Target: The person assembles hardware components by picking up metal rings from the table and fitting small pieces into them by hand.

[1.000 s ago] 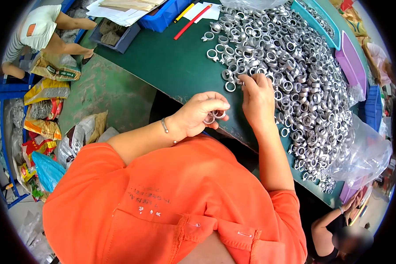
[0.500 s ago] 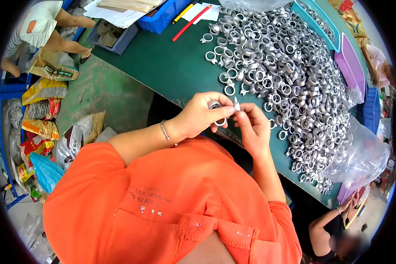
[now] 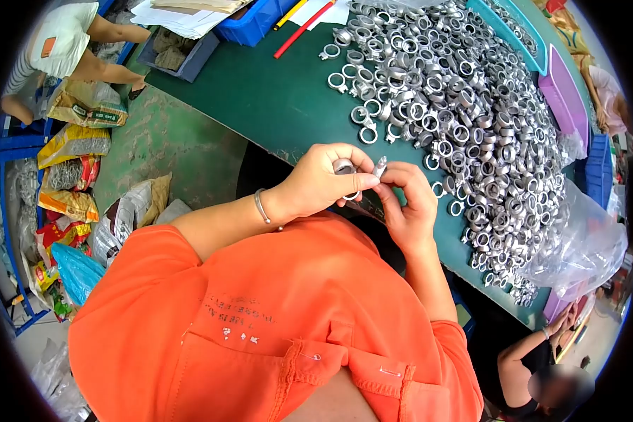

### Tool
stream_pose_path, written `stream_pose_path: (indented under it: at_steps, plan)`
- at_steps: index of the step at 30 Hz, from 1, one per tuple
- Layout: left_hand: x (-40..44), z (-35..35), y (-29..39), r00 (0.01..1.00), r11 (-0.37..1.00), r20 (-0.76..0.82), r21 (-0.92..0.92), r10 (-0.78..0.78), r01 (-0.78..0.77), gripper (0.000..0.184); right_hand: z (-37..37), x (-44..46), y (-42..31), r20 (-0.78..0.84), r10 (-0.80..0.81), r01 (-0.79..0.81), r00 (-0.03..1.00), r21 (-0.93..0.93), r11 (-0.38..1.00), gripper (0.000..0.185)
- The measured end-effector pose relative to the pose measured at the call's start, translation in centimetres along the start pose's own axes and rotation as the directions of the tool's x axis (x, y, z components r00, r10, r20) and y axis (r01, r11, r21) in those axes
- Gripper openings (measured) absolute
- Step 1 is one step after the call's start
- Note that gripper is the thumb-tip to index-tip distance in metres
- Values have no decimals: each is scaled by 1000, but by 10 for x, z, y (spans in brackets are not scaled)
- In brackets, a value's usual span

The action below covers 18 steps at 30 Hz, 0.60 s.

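A silver metal ring (image 3: 343,167) rests in the curled fingers of my left hand (image 3: 318,181), which wears a bangle. Thumb and fingertips of that hand also meet a second small metal ring (image 3: 379,167), seen nearly edge-on with its stub pointing up. My right hand (image 3: 409,205) pinches at the same piece from the other side, its thumb just below it. Both hands are over the table's near edge. Right beside them spreads a large heap of similar metal rings with small lugs (image 3: 464,126).
The green table (image 3: 274,105) carries a red pencil (image 3: 304,29), a blue bin (image 3: 250,27), a grey bin (image 3: 179,56), a teal basket (image 3: 517,21) and a purple basket (image 3: 566,95). A clear plastic bag (image 3: 577,243) lies right. Sacks (image 3: 84,105) line the left; other people are nearby.
The small ring between my hands has tilted, its stub now leaning right. My right thumb has shifted slightly. The view has moved a little; the left hand keeps its ring.
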<state>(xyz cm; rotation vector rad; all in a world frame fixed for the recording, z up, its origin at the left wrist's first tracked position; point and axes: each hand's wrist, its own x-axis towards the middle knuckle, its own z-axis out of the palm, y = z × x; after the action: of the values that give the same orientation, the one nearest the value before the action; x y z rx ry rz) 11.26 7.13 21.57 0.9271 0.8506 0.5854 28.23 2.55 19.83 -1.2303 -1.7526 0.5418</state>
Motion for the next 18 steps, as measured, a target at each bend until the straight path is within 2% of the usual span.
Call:
stream_pose_path:
  at_steps: [2,4,6,7,8,9,11,12,13,14,15,16,17,18]
  plan:
    - [-1,1,0,1000,998,6,58,25,-25,10,3,-5,4,-24,207,-187,978,337,923,13]
    - [-1,0,-3,999,992,14,115,52,-53,9,2,-5,1,-17,259,-230,966,404,885,8]
    - [2,-1,-13,955,929,39,224,294,-295,8,-1,-4,-2,93,523,-465,848,605,647,9]
    - [3,-2,-15,955,929,40,224,294,-295,8,-3,-4,1,135,518,-476,844,632,611,17]
    - [4,-3,-17,907,853,85,314,412,-417,8,-4,-3,1,134,519,-476,844,632,611,17]
    - [5,-4,-18,844,752,142,394,517,-528,7,-6,-1,-1,204,547,-527,812,659,536,17]
    - [5,-5,-20,827,727,167,406,537,-554,9,-7,-1,0,308,565,-587,766,692,419,19]
    - [5,-5,-21,809,700,192,415,556,-580,11,-6,-2,0,308,565,-587,766,692,419,19]
    - [3,-4,-20,808,700,192,415,557,-581,11,-4,-3,0,262,534,-545,804,685,484,18]
    - [-1,-2,-17,903,852,127,300,410,-429,14,-2,-3,0,216,499,-498,839,674,545,17]
    - [-3,-1,-16,966,953,86,167,242,-253,17,-2,-1,-5,167,503,-463,848,696,549,14]
    - [-2,-2,-15,965,951,84,168,247,-258,17,0,0,-4,168,498,-460,851,695,552,14]
    - [-2,-4,-14,996,987,56,-151,68,-59,18,2,1,-3,49,360,-306,932,638,707,14]
    - [-1,-7,-13,990,883,85,-450,-108,135,21,0,7,-3,21,198,-182,980,497,848,14]
